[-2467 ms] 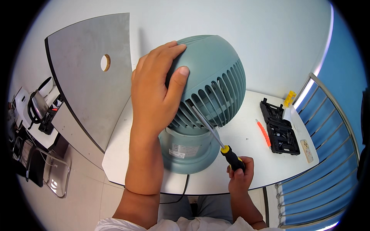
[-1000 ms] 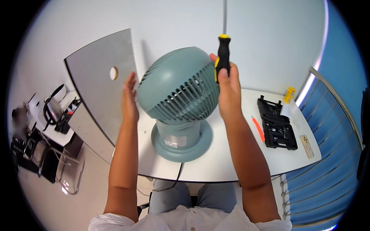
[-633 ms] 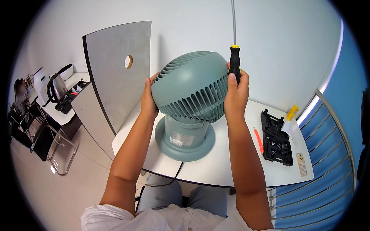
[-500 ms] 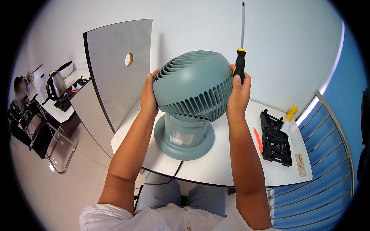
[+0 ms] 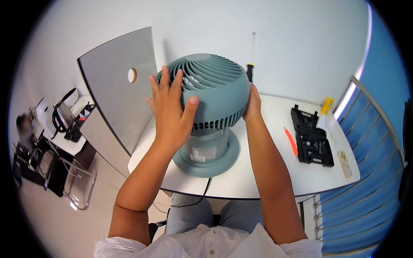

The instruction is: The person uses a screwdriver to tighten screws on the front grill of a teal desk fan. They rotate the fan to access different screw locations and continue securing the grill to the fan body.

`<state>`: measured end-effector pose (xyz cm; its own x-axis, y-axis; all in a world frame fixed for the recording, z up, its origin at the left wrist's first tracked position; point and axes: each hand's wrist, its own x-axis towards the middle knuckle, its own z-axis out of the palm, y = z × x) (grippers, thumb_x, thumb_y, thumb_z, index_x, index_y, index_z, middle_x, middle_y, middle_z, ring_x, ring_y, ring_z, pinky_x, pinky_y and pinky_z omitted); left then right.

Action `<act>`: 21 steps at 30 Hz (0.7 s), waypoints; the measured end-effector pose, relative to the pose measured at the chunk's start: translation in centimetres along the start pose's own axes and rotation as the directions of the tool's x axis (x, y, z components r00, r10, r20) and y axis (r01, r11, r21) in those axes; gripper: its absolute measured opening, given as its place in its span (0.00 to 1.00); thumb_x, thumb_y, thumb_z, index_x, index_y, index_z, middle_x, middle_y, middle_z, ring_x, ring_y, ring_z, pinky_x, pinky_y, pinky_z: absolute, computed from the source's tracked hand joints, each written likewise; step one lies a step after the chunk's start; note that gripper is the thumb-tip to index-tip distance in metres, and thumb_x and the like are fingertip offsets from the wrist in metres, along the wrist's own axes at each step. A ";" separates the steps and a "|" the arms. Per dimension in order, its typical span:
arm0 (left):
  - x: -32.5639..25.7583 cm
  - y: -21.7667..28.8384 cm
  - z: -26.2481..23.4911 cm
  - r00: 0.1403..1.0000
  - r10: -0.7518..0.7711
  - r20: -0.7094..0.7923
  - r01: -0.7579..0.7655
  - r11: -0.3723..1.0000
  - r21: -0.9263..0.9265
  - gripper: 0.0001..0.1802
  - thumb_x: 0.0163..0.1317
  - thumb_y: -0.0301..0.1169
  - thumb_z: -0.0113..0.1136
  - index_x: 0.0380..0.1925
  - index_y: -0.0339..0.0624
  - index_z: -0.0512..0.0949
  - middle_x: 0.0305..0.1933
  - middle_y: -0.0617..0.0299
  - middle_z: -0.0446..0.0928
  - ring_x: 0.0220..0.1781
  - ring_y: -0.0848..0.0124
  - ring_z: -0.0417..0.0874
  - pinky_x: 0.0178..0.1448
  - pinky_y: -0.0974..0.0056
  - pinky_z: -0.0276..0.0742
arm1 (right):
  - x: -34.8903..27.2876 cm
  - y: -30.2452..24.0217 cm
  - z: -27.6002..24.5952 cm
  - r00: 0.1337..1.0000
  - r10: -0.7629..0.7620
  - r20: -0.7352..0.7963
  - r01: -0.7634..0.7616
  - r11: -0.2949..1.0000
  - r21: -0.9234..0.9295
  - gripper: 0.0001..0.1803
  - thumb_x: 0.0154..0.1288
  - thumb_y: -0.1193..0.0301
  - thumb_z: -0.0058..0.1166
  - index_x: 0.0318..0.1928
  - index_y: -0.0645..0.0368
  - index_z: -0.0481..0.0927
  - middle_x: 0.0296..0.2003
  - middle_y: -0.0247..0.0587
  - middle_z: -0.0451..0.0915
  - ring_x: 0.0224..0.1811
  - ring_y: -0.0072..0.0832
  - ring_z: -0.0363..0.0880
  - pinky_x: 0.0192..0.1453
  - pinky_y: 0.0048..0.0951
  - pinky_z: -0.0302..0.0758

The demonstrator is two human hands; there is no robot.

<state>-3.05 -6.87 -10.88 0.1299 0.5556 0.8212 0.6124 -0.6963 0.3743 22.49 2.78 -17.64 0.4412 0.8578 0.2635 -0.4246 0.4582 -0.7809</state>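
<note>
Seated close at 6 o'clock, lap and pale shirt tucked under the near rim of the white bench [image 5: 241,185]. Rising from there, two bare forearms to a grey-green fan [image 5: 211,103] standing upright on its round base at mid-bench, cord [image 5: 202,195] dropping off the near edge at 6 o'clock. Left hand [image 5: 172,107] spread flat and open against the fan head's left flank, fingers fanned over the grille, thumb on the front, gripping nothing else. Right hand [image 5: 253,103] pressed to the head's right side at 3 o'clock of it, closed about a screwdriver [image 5: 251,60] whose dark handle and thin shaft stick straight up past the grille; how tightly the fingers curl, impossible to tell from behind.

At 3 o'clock of the fan: an orange tool [image 5: 291,141] lying loose, just beyond it an open black tool case [image 5: 310,136], then a small flat tan item [image 5: 344,158] near the right edge. Yellow object [image 5: 327,105] at the far right corner. Open bench surface between base and orange tool.

At 9 to 10 o'clock, a tall grey panel [image 5: 116,86] with a round hole, standing close beside the left hand. Past it, lower left, another desk with dark gear [image 5: 69,120] and a metal chair frame [image 5: 73,180].

At 12 o'clock, plain pale wall close behind. At 3 to 4 o'clock, a blue slatted rail [image 5: 370,180] hemming the bench's right side.
</note>
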 end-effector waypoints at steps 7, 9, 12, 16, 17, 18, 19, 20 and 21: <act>1.1 1.6 -0.1 0.969 0.192 0.157 -0.232 0.925 0.301 0.44 0.66 0.62 0.50 0.72 0.43 0.61 0.80 0.45 0.46 0.80 0.35 0.39 0.71 0.21 0.33 | -4.8 -3.5 -6.0 0.983 -0.085 -0.164 0.070 0.993 -0.095 0.14 0.76 0.61 0.49 0.52 0.57 0.71 0.40 0.35 0.76 0.38 0.23 0.76 0.42 0.29 0.78; 1.1 2.4 0.6 0.951 0.272 0.146 -0.308 0.878 0.366 0.44 0.65 0.62 0.52 0.73 0.45 0.60 0.80 0.46 0.46 0.80 0.35 0.40 0.70 0.20 0.35 | -7.1 -5.8 -9.0 0.988 -0.120 -0.099 0.113 0.990 -0.080 0.15 0.76 0.63 0.49 0.54 0.58 0.71 0.41 0.37 0.77 0.37 0.24 0.77 0.44 0.29 0.79; 0.6 4.6 2.2 0.943 0.311 0.123 -0.332 0.827 0.454 0.42 0.65 0.62 0.51 0.73 0.50 0.61 0.80 0.50 0.51 0.80 0.39 0.46 0.72 0.22 0.33 | -10.1 -9.1 -13.5 0.996 -0.072 -0.047 0.064 0.986 -0.153 0.14 0.73 0.68 0.48 0.54 0.60 0.71 0.40 0.40 0.79 0.38 0.25 0.79 0.45 0.31 0.80; -0.7 7.9 3.8 0.941 0.278 0.192 -0.338 0.753 0.564 0.41 0.63 0.58 0.57 0.72 0.52 0.63 0.79 0.57 0.54 0.79 0.45 0.50 0.72 0.22 0.34 | -12.2 -10.5 -18.3 0.997 -0.013 -0.081 -0.024 0.895 -0.445 0.12 0.62 0.75 0.52 0.45 0.59 0.69 0.33 0.38 0.76 0.29 0.23 0.75 0.35 0.28 0.74; -0.9 8.4 4.1 0.925 0.336 0.175 -0.373 0.725 0.578 0.41 0.63 0.57 0.58 0.72 0.52 0.64 0.79 0.58 0.55 0.79 0.47 0.51 0.72 0.22 0.34 | -12.2 -10.1 -19.1 0.993 0.022 -0.120 -0.076 0.881 -0.467 0.11 0.60 0.72 0.58 0.42 0.59 0.73 0.27 0.34 0.75 0.26 0.21 0.72 0.32 0.27 0.71; -0.8 8.7 4.1 0.936 0.275 0.218 -0.351 0.742 0.572 0.39 0.63 0.56 0.58 0.71 0.53 0.65 0.78 0.59 0.56 0.79 0.47 0.52 0.73 0.23 0.34 | -12.0 -9.6 -19.9 0.991 0.050 -0.126 -0.119 0.770 -0.627 0.12 0.59 0.70 0.60 0.41 0.59 0.75 0.27 0.35 0.76 0.27 0.22 0.73 0.33 0.28 0.72; -0.6 8.7 3.9 0.935 0.277 0.222 -0.355 0.747 0.562 0.38 0.62 0.56 0.59 0.70 0.54 0.66 0.78 0.59 0.58 0.79 0.48 0.53 0.73 0.23 0.35 | -11.7 -8.9 -20.4 0.988 0.076 -0.136 -0.154 0.628 -0.763 0.12 0.58 0.68 0.62 0.40 0.59 0.77 0.27 0.36 0.77 0.28 0.24 0.75 0.35 0.29 0.72; -0.1 8.6 3.6 0.928 0.305 0.213 -0.372 0.740 0.561 0.37 0.62 0.55 0.59 0.70 0.55 0.68 0.77 0.60 0.59 0.79 0.48 0.54 0.74 0.24 0.35 | -11.1 -8.2 -20.8 0.981 0.104 -0.161 -0.191 0.465 -0.864 0.13 0.57 0.66 0.63 0.39 0.60 0.78 0.27 0.36 0.77 0.29 0.25 0.76 0.36 0.30 0.73; 0.5 8.3 2.9 0.920 0.313 0.235 -0.390 0.779 0.490 0.37 0.61 0.54 0.61 0.68 0.55 0.69 0.76 0.59 0.61 0.79 0.48 0.55 0.74 0.25 0.36 | -10.8 -7.1 -21.0 0.990 0.084 -0.116 -0.140 0.416 -0.898 0.14 0.56 0.65 0.65 0.37 0.60 0.79 0.27 0.39 0.78 0.30 0.28 0.77 0.37 0.32 0.73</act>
<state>4.39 -11.04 -8.67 0.4941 0.4004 0.7717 0.8092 -0.5365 -0.2398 37.31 -14.62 -26.83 0.4923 0.8607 0.1296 0.4716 -0.1386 -0.8708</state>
